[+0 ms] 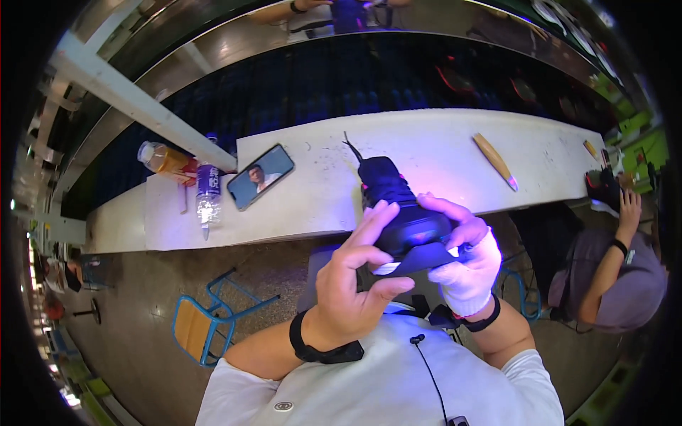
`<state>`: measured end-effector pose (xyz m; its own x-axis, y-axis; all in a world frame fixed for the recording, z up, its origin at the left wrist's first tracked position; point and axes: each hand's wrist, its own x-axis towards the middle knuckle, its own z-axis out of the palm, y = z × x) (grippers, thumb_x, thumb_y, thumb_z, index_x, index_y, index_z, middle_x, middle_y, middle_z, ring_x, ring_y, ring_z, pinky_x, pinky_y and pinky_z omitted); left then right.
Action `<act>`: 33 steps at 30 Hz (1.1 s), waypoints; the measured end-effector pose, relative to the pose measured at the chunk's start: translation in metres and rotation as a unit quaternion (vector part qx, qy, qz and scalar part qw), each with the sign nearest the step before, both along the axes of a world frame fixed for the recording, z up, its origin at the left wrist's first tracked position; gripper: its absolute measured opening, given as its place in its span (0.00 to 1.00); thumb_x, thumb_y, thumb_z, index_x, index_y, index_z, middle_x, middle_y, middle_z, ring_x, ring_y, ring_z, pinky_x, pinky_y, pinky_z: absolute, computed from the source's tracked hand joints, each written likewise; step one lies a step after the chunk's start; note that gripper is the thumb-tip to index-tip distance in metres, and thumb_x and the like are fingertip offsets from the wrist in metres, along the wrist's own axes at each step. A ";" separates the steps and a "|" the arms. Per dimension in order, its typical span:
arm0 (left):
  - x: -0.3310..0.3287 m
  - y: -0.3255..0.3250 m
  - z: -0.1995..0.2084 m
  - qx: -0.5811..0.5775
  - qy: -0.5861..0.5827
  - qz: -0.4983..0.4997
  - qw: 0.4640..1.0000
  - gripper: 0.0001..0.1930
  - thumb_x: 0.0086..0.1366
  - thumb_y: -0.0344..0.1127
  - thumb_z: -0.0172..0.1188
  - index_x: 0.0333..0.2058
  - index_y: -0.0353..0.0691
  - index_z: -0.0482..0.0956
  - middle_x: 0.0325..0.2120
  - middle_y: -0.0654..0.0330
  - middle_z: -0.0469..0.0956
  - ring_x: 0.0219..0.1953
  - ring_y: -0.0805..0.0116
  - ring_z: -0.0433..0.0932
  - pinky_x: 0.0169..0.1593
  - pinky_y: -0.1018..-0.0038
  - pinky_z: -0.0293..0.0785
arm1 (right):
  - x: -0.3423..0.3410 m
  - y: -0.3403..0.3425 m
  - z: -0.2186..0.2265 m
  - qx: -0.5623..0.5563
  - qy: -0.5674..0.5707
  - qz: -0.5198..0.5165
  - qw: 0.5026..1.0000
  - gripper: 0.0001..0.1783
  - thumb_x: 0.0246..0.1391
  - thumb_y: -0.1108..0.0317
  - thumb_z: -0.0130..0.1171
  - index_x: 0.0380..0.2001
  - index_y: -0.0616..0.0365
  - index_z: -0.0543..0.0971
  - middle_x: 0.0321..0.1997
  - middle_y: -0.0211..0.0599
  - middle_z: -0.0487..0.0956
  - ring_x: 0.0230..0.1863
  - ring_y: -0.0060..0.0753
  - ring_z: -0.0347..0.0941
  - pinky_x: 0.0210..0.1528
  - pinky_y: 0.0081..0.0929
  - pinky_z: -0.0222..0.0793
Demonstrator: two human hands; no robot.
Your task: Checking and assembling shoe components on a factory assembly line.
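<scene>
A black lace-up shoe (pixel 415 226) is held above the near edge of the white bench, its toe towards me and its tongue and laces pointing away. At the toe end a dark flap-like piece (pixel 425 259) shows, with white edges beside it. My bare left hand (pixel 355 273) has its fingers curved against the shoe's left side, thumb stretched out below the toe. On the other side, my right hand (pixel 465 266), in a pale glove with bare fingertips, is closed on the shoe. Its underside is hidden. Purplish light falls on the right hand.
A wooden-handled brush (pixel 495 162) lies on the bench (pixel 320 199). To the left are a phone (pixel 261 176), a purple-labelled bottle (pixel 208 188) and an orange drink bottle (pixel 167 160). A blue-framed stool (pixel 206 326) stands left below. A co-worker (pixel 614 280) sits at right.
</scene>
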<state>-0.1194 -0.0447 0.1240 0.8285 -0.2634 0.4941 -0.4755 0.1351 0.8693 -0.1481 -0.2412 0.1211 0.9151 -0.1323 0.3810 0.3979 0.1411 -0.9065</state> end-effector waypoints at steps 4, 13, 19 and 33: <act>-0.009 0.004 -0.007 0.009 -0.003 -0.007 1.000 0.26 0.68 0.46 0.77 0.45 0.38 0.67 0.64 0.26 0.77 0.71 0.28 0.74 0.76 0.42 0.63 | -0.008 -0.001 -0.001 -0.024 -0.013 0.013 1.000 0.30 0.44 0.65 0.89 0.38 0.52 0.74 0.68 0.67 0.79 0.73 0.60 0.76 0.84 0.66 0.49; -0.019 0.011 -0.006 -0.014 0.028 -0.051 0.998 0.23 0.64 0.40 0.81 0.42 0.37 0.72 0.64 0.28 0.77 0.74 0.27 0.69 0.78 0.38 0.54 | -0.017 -0.008 -0.009 -0.130 -0.061 0.032 0.989 0.30 0.45 0.61 0.89 0.39 0.48 0.73 0.67 0.60 0.81 0.72 0.63 0.77 0.82 0.69 0.53; -0.022 0.022 -0.005 0.012 0.071 -0.087 0.994 0.16 0.59 0.36 0.85 0.36 0.35 0.85 0.65 0.34 0.79 0.76 0.27 0.67 0.79 0.39 0.55 | -0.020 -0.010 -0.007 -0.123 -0.045 0.027 0.991 0.27 0.46 0.59 0.89 0.35 0.48 0.75 0.68 0.56 0.81 0.72 0.62 0.77 0.80 0.69 0.58; 0.029 0.028 0.037 0.160 -0.059 -0.112 0.979 0.26 0.74 0.54 0.69 0.53 0.33 0.83 0.53 0.43 0.87 0.57 0.44 0.81 0.67 0.48 0.71 | 0.003 -0.002 0.002 -0.271 -0.080 0.002 0.959 0.26 0.37 0.52 0.89 0.33 0.57 0.86 0.61 0.51 0.84 0.61 0.52 0.85 0.68 0.49 0.81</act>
<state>-0.0905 -0.0171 0.1609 0.6745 -0.5892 0.4448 -0.5642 -0.0230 0.8253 -0.1454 -0.2428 0.1232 0.8389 0.1295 0.5287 0.5391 -0.3322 -0.7740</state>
